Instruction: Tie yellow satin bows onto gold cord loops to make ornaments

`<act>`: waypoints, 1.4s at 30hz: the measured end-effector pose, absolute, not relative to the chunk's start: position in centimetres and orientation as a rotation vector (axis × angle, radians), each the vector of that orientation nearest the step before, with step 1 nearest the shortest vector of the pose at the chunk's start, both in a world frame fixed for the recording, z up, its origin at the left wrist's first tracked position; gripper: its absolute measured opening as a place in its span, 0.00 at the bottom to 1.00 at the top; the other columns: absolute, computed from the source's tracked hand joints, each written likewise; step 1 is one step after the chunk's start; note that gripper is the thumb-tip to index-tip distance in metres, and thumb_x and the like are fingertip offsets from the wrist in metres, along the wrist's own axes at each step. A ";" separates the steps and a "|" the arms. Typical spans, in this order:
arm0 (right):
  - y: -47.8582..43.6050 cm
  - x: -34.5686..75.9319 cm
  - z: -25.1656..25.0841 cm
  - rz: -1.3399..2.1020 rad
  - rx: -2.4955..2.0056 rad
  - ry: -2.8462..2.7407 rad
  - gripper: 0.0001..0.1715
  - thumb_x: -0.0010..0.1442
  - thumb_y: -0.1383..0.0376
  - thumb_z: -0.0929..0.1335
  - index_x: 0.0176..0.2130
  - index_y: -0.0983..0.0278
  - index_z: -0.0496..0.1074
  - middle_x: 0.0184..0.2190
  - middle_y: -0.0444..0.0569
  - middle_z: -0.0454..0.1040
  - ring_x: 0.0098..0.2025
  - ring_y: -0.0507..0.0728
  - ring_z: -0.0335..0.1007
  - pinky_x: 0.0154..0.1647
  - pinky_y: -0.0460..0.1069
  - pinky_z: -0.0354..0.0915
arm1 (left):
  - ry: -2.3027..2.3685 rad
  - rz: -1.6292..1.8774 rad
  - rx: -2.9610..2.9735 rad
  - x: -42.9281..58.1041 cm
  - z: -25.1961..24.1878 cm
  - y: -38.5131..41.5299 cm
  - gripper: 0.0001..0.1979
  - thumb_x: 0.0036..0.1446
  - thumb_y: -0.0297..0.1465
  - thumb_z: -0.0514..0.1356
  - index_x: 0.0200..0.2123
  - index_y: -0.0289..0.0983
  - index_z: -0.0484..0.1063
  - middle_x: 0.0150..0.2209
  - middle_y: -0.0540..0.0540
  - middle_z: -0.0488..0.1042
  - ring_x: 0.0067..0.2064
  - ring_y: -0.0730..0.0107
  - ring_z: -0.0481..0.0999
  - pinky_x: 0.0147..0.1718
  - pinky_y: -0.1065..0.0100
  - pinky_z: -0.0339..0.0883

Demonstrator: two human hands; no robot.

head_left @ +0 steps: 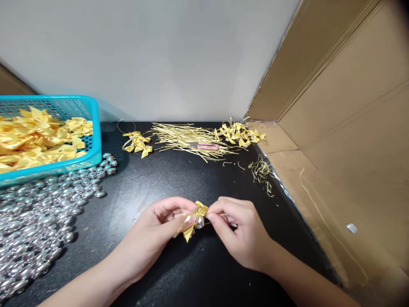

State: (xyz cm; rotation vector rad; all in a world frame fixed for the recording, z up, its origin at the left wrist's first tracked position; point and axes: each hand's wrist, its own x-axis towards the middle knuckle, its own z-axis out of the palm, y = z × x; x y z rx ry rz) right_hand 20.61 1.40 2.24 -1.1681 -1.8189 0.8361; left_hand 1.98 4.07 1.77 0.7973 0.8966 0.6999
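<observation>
- The left hand [169,217] pinches a yellow bow [201,209] between thumb and fingers, above the middle of the black desk [143,179], well in from its right edge.
- The right hand [241,228] is closed at the bow's right side, thumb against forefinger, seemingly on the gold cord [180,227], which also loops out past the left thumb; the exact grip is hidden.
- A silver bead [200,222] sits against the bow, just below its middle.
- The bow should be very light and soft, its satin-looking ribbon slippery and easily creased; the middle is the safest hold, leaving the tails free.
- The bead looks smooth and hard, so likely to roll under a fingertip; a thumb laid against it would steady it.
- The cord seems thin and springy; best pinched close to the bow.
- Along the desk's far edge lie a small group of bows [137,143], cut gold cords [179,136] with a pink-handled tool [207,146] on top, and, at the far right corner, beaded bows [243,135].
- Cord scraps [260,168] lie by the right edge.
- On the left side, loose silver beads [41,221] spread before a blue basket [96,128] of bows.
</observation>
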 end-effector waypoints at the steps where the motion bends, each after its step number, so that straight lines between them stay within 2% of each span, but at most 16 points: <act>1: 1.4 20.6 2.2 0.845 -1.170 -1.815 0.10 0.61 0.72 0.64 0.30 0.67 0.72 0.23 0.44 0.69 0.23 0.48 0.63 0.23 0.43 0.58 | 0.895 0.701 0.795 2.0 1.8 4.1 0.09 0.47 0.37 0.73 0.29 0.39 0.81 0.22 0.53 0.75 0.25 0.79 0.67 0.25 0.79 0.60; 11: 1.4 20.6 2.2 0.913 -1.174 -1.767 0.10 0.61 0.72 0.64 0.29 0.66 0.72 0.22 0.44 0.70 0.22 0.48 0.63 0.22 0.42 0.58 | 0.904 0.681 0.793 1.8 1.6 3.9 0.06 0.48 0.35 0.72 0.30 0.40 0.82 0.26 0.51 0.79 0.28 0.77 0.71 0.28 0.78 0.63; 21: 1.3 20.2 2.1 0.949 -1.141 -1.727 0.11 0.60 0.72 0.65 0.28 0.67 0.72 0.21 0.44 0.70 0.22 0.47 0.63 0.22 0.42 0.58 | 0.869 0.674 0.726 2.1 1.6 3.6 0.07 0.45 0.33 0.74 0.29 0.40 0.83 0.23 0.51 0.79 0.24 0.79 0.71 0.24 0.79 0.62; 26: 1.4 20.5 2.0 0.994 -1.153 -1.697 0.09 0.60 0.70 0.66 0.30 0.66 0.74 0.22 0.43 0.69 0.21 0.47 0.59 0.22 0.43 0.57 | 0.879 0.693 0.724 2.2 1.9 3.6 0.07 0.44 0.34 0.74 0.29 0.40 0.83 0.21 0.51 0.78 0.24 0.78 0.71 0.24 0.78 0.63; 31: 1.8 21.4 2.1 1.037 -1.163 -1.743 0.10 0.61 0.69 0.66 0.28 0.65 0.72 0.24 0.45 0.71 0.26 0.50 0.66 0.30 0.46 0.62 | 0.918 0.755 0.711 1.9 2.2 3.9 0.09 0.42 0.35 0.75 0.29 0.39 0.83 0.23 0.50 0.79 0.26 0.75 0.72 0.27 0.76 0.66; 35: 1.8 21.3 2.0 1.004 -1.123 -1.782 0.12 0.62 0.69 0.65 0.27 0.65 0.71 0.23 0.45 0.70 0.27 0.51 0.67 0.30 0.46 0.63 | 0.899 0.756 0.691 1.8 2.1 3.9 0.09 0.42 0.34 0.75 0.30 0.40 0.83 0.27 0.49 0.82 0.28 0.75 0.75 0.29 0.77 0.66; 39: 1.7 20.9 1.8 1.001 -1.076 -1.812 0.13 0.63 0.69 0.64 0.28 0.66 0.72 0.24 0.46 0.71 0.27 0.51 0.67 0.30 0.46 0.63 | 0.881 0.719 0.713 2.0 1.7 3.6 0.09 0.43 0.35 0.74 0.30 0.40 0.83 0.25 0.50 0.81 0.26 0.78 0.73 0.26 0.78 0.64; 42: 1.8 20.9 1.8 0.991 -1.033 -1.825 0.12 0.64 0.70 0.64 0.29 0.66 0.73 0.25 0.47 0.73 0.28 0.52 0.69 0.31 0.47 0.64 | 0.886 0.711 0.741 2.1 1.6 3.5 0.09 0.43 0.36 0.74 0.30 0.40 0.83 0.27 0.49 0.82 0.28 0.76 0.74 0.29 0.77 0.66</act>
